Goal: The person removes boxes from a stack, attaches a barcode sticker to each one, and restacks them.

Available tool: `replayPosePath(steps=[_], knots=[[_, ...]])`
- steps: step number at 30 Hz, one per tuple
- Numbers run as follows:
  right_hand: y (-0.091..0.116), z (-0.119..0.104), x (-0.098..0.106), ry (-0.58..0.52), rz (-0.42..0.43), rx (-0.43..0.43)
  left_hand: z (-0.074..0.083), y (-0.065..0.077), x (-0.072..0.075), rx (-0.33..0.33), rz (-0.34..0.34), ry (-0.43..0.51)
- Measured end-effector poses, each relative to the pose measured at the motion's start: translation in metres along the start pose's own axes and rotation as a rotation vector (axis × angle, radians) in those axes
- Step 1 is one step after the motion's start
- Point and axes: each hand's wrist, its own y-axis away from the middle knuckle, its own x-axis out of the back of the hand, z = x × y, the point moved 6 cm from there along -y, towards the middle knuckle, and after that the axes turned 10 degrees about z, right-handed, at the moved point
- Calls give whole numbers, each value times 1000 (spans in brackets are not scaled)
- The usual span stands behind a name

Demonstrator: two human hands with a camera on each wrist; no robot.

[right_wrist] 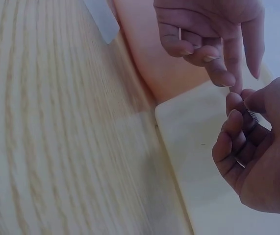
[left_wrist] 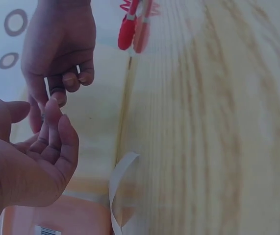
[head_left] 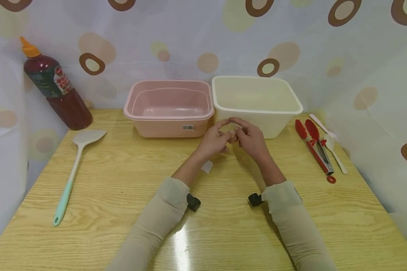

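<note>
Both hands meet in front of the cream bin [head_left: 271,122] in the head view. My right hand [head_left: 252,141] pinches a small barcode sticker [right_wrist: 252,116] between thumb and fingers; its striped print shows in the right wrist view, and most of it is hidden. My left hand [head_left: 215,141] reaches its fingertips [left_wrist: 53,105] to the right hand's fingers, its thumb standing apart and its other fingers loosely bent. A pink bin [head_left: 171,129] with a barcode label [head_left: 188,128] stands left of the cream one.
A white paper piece [head_left: 207,166] lies near the left wrist. At left are a red sauce bottle [head_left: 62,90] and a spatula [head_left: 71,171] with a mint handle. Red tongs [head_left: 315,148], a fork [head_left: 323,127] and a spoon [head_left: 335,154] lie at right.
</note>
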Motion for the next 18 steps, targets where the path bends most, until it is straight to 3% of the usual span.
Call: replayPosePath(steps=[18], knots=[[-1,7,9,12,78,7,6,4,4,-46,25,10]])
